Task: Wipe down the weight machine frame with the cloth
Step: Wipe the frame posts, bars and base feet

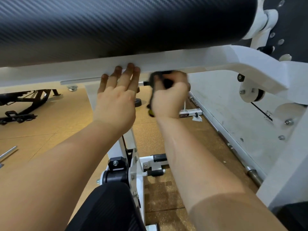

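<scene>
One dark cloth [155, 77], bunched, blurred, white frame [200, 59]

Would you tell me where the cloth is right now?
In the head view, the cloth is gripped in the right hand just below the white frame bar, right of the left hand.

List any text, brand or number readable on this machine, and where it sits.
"BRTW", roughly, on the dark sticker on the white floor bar; blurred, so uncertain.
Pale strip on the black block: too small to read.
Nothing else readable.
</scene>
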